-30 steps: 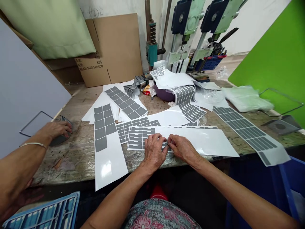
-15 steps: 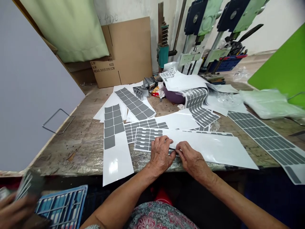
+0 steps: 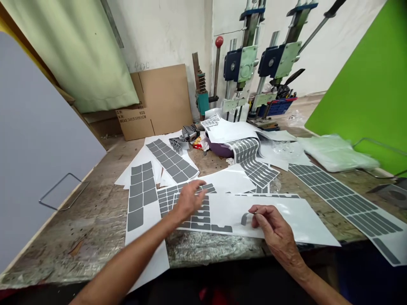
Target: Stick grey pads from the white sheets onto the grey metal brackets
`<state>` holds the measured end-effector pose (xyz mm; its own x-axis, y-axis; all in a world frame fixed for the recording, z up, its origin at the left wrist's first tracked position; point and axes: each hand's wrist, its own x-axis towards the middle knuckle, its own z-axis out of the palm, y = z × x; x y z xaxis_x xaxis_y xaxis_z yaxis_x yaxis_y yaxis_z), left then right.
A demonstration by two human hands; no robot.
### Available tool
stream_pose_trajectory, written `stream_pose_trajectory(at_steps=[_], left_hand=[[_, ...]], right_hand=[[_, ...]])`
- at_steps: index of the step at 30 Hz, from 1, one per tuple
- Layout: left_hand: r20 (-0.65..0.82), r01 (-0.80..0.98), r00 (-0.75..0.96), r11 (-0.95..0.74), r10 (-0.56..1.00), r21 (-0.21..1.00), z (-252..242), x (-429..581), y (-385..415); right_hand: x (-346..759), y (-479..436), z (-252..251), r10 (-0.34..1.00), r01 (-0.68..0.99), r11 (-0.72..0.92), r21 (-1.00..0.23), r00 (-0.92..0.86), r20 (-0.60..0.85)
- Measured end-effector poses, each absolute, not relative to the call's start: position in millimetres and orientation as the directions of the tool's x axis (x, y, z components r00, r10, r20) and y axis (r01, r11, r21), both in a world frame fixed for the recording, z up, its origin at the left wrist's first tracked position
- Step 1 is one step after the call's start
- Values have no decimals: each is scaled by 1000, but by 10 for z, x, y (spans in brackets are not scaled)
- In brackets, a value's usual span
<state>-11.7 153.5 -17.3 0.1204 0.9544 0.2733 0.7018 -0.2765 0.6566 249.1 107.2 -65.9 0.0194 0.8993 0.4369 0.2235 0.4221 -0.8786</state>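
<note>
Between the thumb and fingers of my right hand (image 3: 270,224) is a small grey sticker (image 3: 244,219), its free end curling downward. Below it lies a white backing sheet (image 3: 286,220) with grey notched stickers left on its left part and along its edges. My left hand (image 3: 189,199) is over the left end of that sheet, fingers apart and holding nothing. Left of it, another sheet bears square grey stickers (image 3: 135,199), and a similar strip (image 3: 173,161) lies behind.
A long sticker sheet (image 3: 346,199) lies at the right, by clear plastic bags (image 3: 338,152). Loose sheets rest over a purple bowl-like object (image 3: 219,149). Grey metal brackets (image 3: 184,137), cardboard (image 3: 165,101) and hand presses (image 3: 243,65) stand behind.
My hands have separated: the right has lifted a grey sticker off the sheet, the left has moved left and opened. The view has tilted up; another person's hand at lower left is out of view.
</note>
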Motion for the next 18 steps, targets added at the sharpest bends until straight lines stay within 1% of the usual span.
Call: stream_pose_trajectory(at_steps=[4, 6, 8, 13, 16, 18], left_hand=[[257, 761, -153, -53, 954, 647, -24, -521, 2435], [271, 769, -284, 50, 920, 638, -5, -643, 2818], [273, 760, -372, 122, 887, 638, -16, -707, 3100], [193, 685, -470, 218, 861, 695, -64, -727, 3454], [130, 596, -502, 233, 855, 768, -21, -692, 3549], [97, 516, -512, 215, 853, 829, 60, -645, 3558]], right_hand=[[2544, 1115, -753, 942, 85, 316, -945, 87, 323], [2550, 1125, -783, 952, 53, 284, -957, 103, 288], [2552, 1126, -800, 956, 52, 268, -962, 108, 272], [2541, 1113, -792, 948, 54, 292, -955, 111, 297], [2534, 1109, -777, 947, 58, 301, -952, 103, 305], [2538, 1110, -772, 950, 64, 293, -954, 93, 298]])
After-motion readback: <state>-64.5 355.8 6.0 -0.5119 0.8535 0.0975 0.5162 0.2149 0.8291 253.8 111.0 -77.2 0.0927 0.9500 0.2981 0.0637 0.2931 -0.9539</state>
